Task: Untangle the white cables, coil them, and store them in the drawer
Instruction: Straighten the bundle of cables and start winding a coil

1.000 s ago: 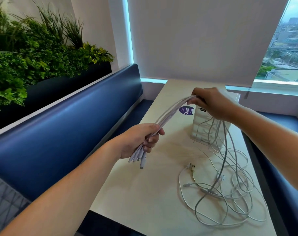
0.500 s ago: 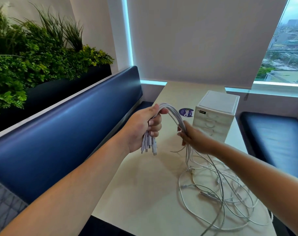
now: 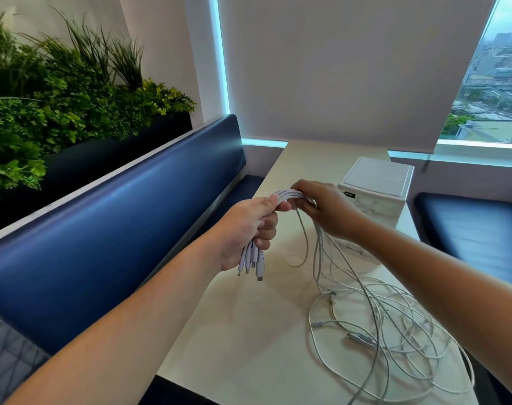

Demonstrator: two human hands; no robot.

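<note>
My left hand (image 3: 250,229) is closed around a bundle of white cables (image 3: 365,325), with several connector ends hanging below my fist. The bundle arches over the top of that fist to my right hand (image 3: 324,210), which grips the same strands just to the right. From there the cables drop in loose strands to a tangled heap on the right side of the pale table (image 3: 243,331). A small white drawer unit (image 3: 377,182) stands behind my right hand, its drawers partly hidden and appearing closed.
A dark blue bench back (image 3: 117,217) runs along the table's left side, topped by a planter of green plants (image 3: 59,106). Another blue seat (image 3: 468,223) lies to the right. A lowered blind and a window are behind the table.
My right hand rose from the hanging strands back up to the bundle beside my left hand, laying another loop over the fist. My left hand has kept its hold.
</note>
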